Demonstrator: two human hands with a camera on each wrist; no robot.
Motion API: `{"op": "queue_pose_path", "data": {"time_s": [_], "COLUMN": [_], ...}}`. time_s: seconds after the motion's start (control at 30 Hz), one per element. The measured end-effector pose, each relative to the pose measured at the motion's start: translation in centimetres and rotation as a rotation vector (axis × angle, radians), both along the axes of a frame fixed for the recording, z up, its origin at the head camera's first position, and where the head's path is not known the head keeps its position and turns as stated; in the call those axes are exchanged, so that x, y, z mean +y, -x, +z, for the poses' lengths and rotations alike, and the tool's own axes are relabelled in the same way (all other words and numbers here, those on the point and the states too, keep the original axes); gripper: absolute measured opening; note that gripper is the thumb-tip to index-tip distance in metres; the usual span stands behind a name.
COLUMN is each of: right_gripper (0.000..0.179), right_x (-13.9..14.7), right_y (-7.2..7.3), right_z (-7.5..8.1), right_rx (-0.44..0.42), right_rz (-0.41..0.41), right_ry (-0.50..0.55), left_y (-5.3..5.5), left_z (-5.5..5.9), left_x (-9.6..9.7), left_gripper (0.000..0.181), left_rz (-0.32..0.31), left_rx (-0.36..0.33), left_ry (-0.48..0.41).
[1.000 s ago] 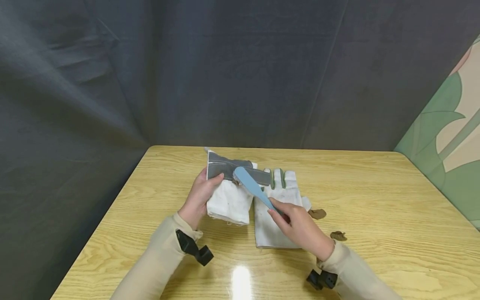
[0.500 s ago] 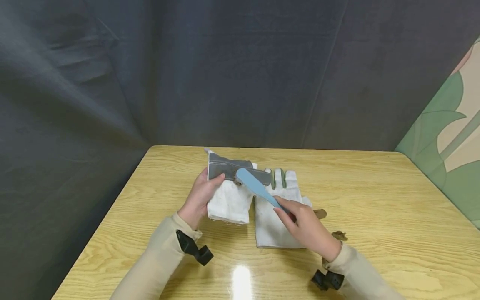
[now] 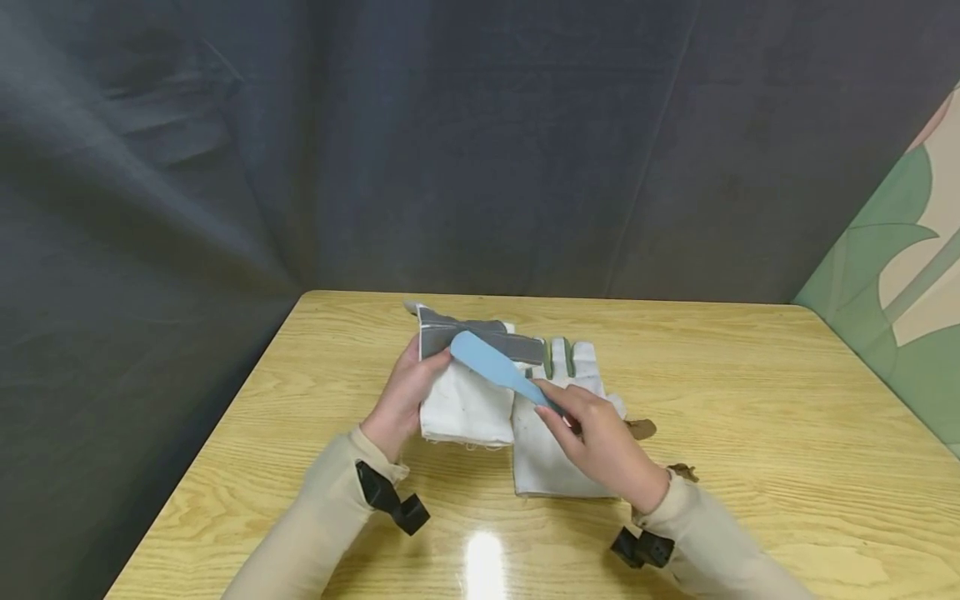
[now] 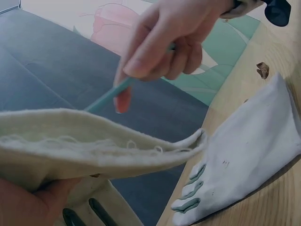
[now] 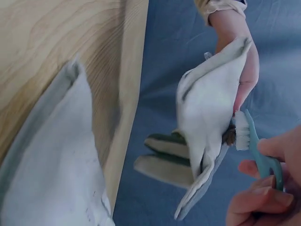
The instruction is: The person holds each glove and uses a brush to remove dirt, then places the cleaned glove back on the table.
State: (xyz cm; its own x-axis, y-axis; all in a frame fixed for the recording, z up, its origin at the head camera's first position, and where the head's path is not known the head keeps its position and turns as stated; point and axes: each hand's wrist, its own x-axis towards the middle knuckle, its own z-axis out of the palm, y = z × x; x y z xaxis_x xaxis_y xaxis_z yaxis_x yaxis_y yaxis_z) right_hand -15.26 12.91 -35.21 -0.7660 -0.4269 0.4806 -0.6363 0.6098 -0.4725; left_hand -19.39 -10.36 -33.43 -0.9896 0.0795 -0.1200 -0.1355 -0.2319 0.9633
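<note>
My left hand [image 3: 405, 387] grips a white work glove [image 3: 468, 404] with grey patches, holding it raised over the table with the thumb on its upper face. In my right hand [image 3: 600, 437] is the handle of a light blue scrub brush [image 3: 487, 360], its head lying across the glove close to my left thumb. White bristles [image 5: 242, 129] face the glove in the right wrist view, right at a small brown clump [image 5: 229, 135] on the fabric. A second white glove [image 3: 551, 467] with green between its fingers lies flat on the table, partly under my right hand.
Two brown, crumpled leaf-like bits, one [image 3: 642, 429] beside the lying glove and another [image 3: 684, 472] by the right sleeve, rest on the wooden table [image 3: 787, 400]. A dark curtain [image 3: 487, 150] hangs behind the table, and a painted leafy panel [image 3: 915, 275] stands at right.
The brush and my right hand first shifted slightly right, then swept left across the held glove toward my left thumb. The held glove has shifted slightly right; the lying glove stays in place.
</note>
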Motion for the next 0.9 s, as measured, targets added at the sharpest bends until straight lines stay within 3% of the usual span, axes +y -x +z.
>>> {"op": "queue_pose_path", "data": {"time_s": [0.23,0.4,0.9], "right_gripper": [0.032,0.032,0.033], "right_x": [0.5,0.8,1.3], "right_y": [0.2,0.3,0.2], "right_z": [-0.2,-0.3,-0.7], "right_rx": [0.036,0.055,-0.021], "right_rz": [-0.056,-0.049,-0.047], "right_ry": [-0.037,-0.03,-0.045], "left_y": [0.1,0.0,-0.3], "left_z": [0.3,0.4,0.4], "left_x": [-0.4,-0.7,-1.1], "left_gripper": [0.052,0.051,0.052], "left_rz": [0.017,0.004,-0.002], "left_rx": [-0.018,-0.029,-0.046], "left_ry": [-0.002,-0.024,0.018]}}
